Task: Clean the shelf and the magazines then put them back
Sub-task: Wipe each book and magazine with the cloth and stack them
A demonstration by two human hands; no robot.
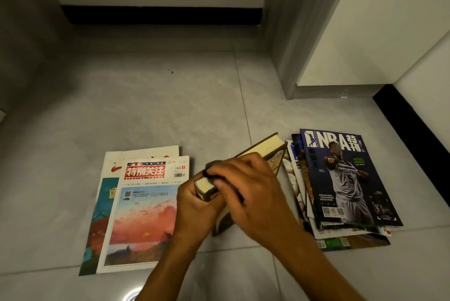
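Crouching over the grey tiled floor (151,105), the person works at the centre of the head view, both hands close together on a thick book (261,152) tipped up on its long edge. The left hand (194,205) grips the near end of the book, fingers curled round it, likely to keep the page edges facing up and steady. The right hand (246,186) lies across the top edge, its fingers bunched over a small dark cloth (214,165) pressed to the pages; this looks like wiping dust off the book.

At lower left of the frame two magazines (143,210) lie flat and overlapped, the one with a red masthead on top. At right a fanned pile of magazines (345,186) rests on the floor, a basketball issue uppermost, touching or just beside the book's far end. Two separate heaps suggest cleaned and uncleaned lots, though which is which I cannot tell.

No shelf is plainly in view; across the upper frame run a pale wall and a dark skirting strip (160,15).
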